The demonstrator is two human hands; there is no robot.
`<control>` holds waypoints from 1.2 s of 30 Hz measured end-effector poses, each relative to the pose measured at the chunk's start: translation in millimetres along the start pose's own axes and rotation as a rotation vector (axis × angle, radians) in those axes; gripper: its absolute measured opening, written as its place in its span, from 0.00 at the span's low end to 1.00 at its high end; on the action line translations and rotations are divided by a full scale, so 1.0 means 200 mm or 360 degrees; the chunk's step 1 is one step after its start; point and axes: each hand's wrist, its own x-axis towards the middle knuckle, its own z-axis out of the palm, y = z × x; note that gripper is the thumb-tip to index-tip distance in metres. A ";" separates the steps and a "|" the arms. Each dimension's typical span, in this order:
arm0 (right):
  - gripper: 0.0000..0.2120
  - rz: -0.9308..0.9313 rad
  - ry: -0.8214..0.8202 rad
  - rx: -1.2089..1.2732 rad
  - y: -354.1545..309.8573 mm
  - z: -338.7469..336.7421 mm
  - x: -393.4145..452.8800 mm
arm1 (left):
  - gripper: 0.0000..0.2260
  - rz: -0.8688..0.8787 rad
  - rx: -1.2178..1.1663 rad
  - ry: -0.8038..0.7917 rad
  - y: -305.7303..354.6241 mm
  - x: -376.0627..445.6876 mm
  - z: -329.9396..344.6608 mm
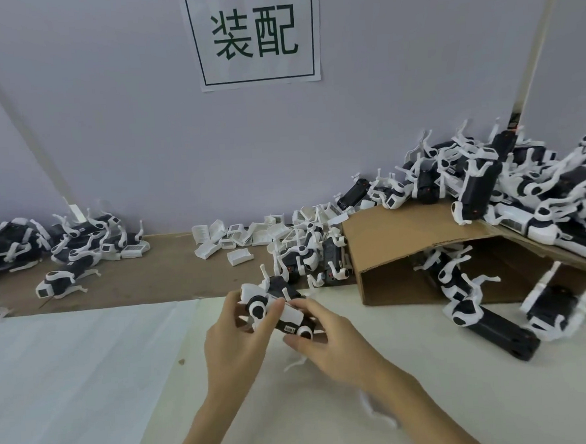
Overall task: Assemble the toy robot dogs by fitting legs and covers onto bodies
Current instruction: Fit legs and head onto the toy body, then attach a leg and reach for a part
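Gripping one toy dog, left hand and right hand (bare cloth leftward).

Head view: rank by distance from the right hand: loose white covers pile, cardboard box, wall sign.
From the right hand:
1. Brown cardboard box, just right of it.
2. Loose white plastic covers pile, behind, slightly left.
3. White paper wall sign, high on the wall.

black-and-white toy dog, brown cardboard

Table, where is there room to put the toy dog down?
The white sheet left of the hands is bare. The brown strip between the left dog pile and the white covers is bare too. Crowded: around the cardboard box.
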 end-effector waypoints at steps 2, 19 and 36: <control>0.24 0.0015 -0.0004 -0.0050 -0.01 0.00 0.00 | 0.25 0.0001 0.0062 0.0002 0.00 0.01 -0.01; 0.29 0.0251 0.0484 0.1666 -0.27 -0.79 0.25 | 0.18 0.0345 0.0636 -0.0480 -0.10 0.01 0.01; 0.22 0.0364 0.0661 -0.0097 0.07 0.03 0.32 | 0.13 0.0324 0.0914 -0.0461 -0.20 0.07 -0.03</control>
